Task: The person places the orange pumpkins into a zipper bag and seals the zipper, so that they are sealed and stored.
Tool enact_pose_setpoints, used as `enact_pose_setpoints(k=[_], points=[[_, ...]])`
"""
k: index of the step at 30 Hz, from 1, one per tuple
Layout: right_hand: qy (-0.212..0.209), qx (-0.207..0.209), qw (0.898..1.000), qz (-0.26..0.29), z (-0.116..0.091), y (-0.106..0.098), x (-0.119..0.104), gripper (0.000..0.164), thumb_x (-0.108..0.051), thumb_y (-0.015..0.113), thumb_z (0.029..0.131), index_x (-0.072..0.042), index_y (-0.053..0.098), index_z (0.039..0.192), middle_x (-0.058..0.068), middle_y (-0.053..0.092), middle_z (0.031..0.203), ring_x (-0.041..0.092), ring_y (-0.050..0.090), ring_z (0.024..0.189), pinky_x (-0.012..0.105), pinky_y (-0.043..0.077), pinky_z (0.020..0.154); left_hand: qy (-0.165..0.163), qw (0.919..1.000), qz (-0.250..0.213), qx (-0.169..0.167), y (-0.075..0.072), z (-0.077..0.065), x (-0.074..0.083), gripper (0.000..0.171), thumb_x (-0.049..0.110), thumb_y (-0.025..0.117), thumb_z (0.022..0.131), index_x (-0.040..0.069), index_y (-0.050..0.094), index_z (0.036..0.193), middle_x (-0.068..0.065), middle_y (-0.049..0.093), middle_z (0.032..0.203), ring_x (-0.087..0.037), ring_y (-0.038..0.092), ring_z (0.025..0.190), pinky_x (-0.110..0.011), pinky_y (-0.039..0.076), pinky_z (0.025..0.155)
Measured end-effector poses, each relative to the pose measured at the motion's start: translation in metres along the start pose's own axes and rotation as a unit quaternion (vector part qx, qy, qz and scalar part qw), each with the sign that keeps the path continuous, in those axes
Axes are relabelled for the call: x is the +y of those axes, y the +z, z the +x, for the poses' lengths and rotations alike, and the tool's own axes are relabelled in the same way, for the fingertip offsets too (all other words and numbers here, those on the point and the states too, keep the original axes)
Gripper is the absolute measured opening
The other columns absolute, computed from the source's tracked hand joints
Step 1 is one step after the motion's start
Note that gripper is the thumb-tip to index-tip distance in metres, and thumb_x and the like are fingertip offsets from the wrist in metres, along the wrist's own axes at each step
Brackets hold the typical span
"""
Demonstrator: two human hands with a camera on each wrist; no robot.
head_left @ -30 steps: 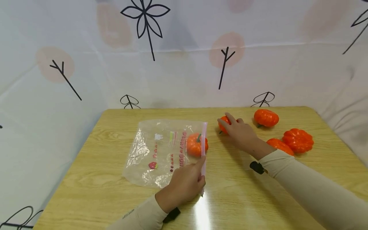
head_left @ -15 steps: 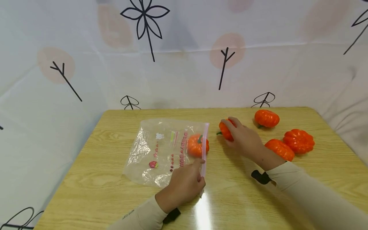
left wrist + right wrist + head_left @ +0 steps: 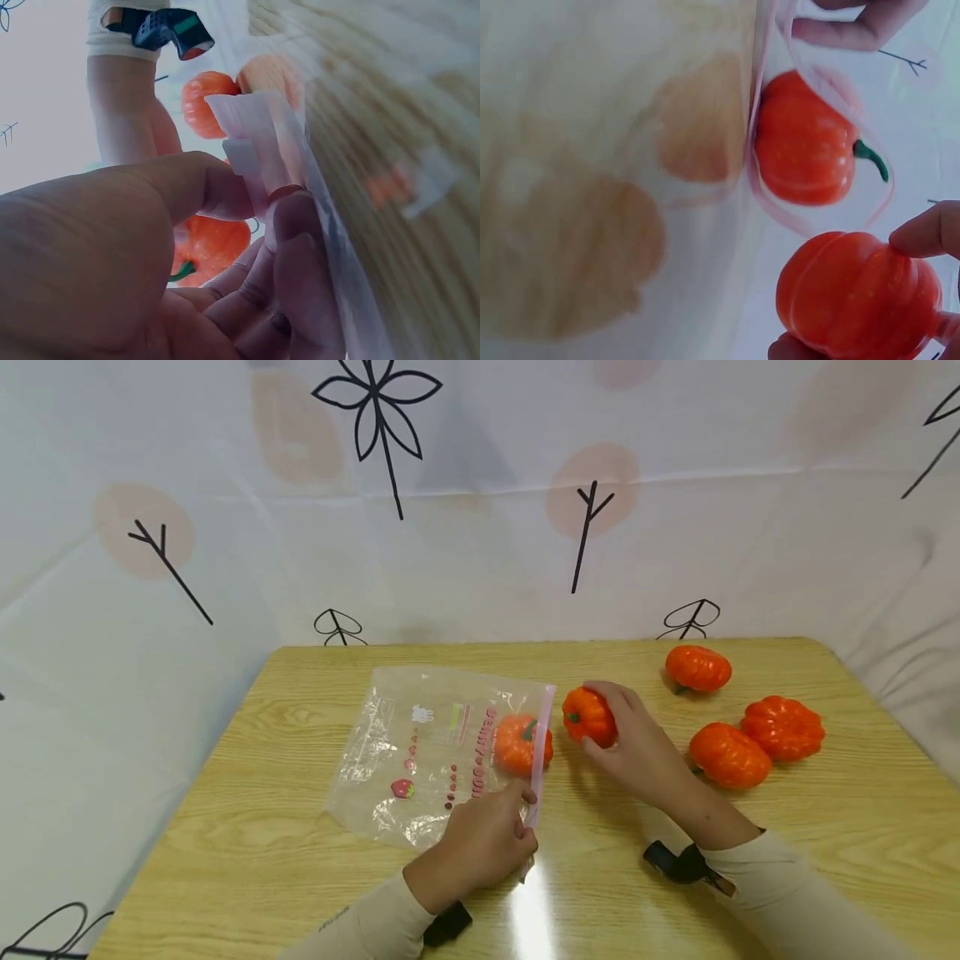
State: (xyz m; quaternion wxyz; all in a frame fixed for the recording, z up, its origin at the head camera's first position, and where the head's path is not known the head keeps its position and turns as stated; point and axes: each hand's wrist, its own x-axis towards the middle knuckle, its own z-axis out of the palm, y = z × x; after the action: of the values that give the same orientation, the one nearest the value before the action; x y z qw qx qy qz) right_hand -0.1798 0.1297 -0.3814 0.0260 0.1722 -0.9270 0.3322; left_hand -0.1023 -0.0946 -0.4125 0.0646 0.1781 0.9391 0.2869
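Note:
A clear zip bag [image 3: 435,735] with a pink edge [image 3: 546,727] and strawberry print lies flat on the table, its mouth toward the right. My left hand [image 3: 480,839] pinches the near part of that edge between thumb and fingers; a pale slider [image 3: 241,156] shows beside them in the left wrist view. Just inside the mouth sits one orange toy pumpkin [image 3: 802,142] with a green stem. My right hand [image 3: 641,756] grips a second pumpkin [image 3: 588,716] with thumb and fingers at its sides, a little right of the mouth. The right wrist view shows the mouth parted.
Three more orange pumpkins stand at the right: one at the back [image 3: 697,668], one nearer [image 3: 729,756] and a ribbed one [image 3: 782,728] beside it. A patterned white cloth [image 3: 480,560] hangs behind the wooden table [image 3: 247,793].
My right hand has brought its pumpkin nearer and turned it, so the stem faces me. The bag's mouth edge has shifted slightly right, with my left hand still at it.

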Motion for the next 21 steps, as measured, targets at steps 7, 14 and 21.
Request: enact_pose_setpoints(k=[7, 14, 21], points=[[0.005, -0.006, 0.996, 0.085, -0.006, 0.007, 0.004, 0.066, -0.01, 0.067, 0.088, -0.006, 0.035, 0.146, 0.023, 0.041, 0.143, 0.04, 0.052, 0.12, 0.059, 0.05, 0.096, -0.015, 0.9995, -0.02, -0.018, 0.0, 0.003, 0.0, 0.033, 0.014, 0.069, 0.081, 0.014, 0.062, 0.113, 0.016, 0.055, 0.065, 0.0, 0.047, 0.053, -0.022, 0.038, 0.048], [0.032, -0.045, 0.984, 0.171, -0.007, 0.007, 0.012, 0.064, -0.012, 0.063, 0.093, -0.009, 0.03, 0.148, 0.02, 0.043, 0.144, 0.038, 0.052, 0.125, 0.057, 0.046, 0.102, -0.015, 0.9997, -0.01, -0.015, 0.0, 0.004, -0.001, 0.031, 0.015, 0.069, 0.08, 0.016, 0.061, 0.11, 0.015, 0.053, 0.064, -0.001, 0.046, 0.053, -0.022, 0.038, 0.048], [0.062, -0.082, 0.973, 0.205, -0.005, 0.009, 0.014, 0.064, -0.016, 0.061, 0.095, -0.013, 0.026, 0.15, 0.019, 0.038, 0.149, 0.039, 0.05, 0.128, 0.058, 0.043, 0.106, -0.019, 0.9992, -0.031, -0.018, -0.001, 0.002, 0.0, 0.03, 0.014, 0.067, 0.081, 0.016, 0.062, 0.111, 0.015, 0.052, 0.065, -0.001, 0.045, 0.053, -0.021, 0.038, 0.049]])
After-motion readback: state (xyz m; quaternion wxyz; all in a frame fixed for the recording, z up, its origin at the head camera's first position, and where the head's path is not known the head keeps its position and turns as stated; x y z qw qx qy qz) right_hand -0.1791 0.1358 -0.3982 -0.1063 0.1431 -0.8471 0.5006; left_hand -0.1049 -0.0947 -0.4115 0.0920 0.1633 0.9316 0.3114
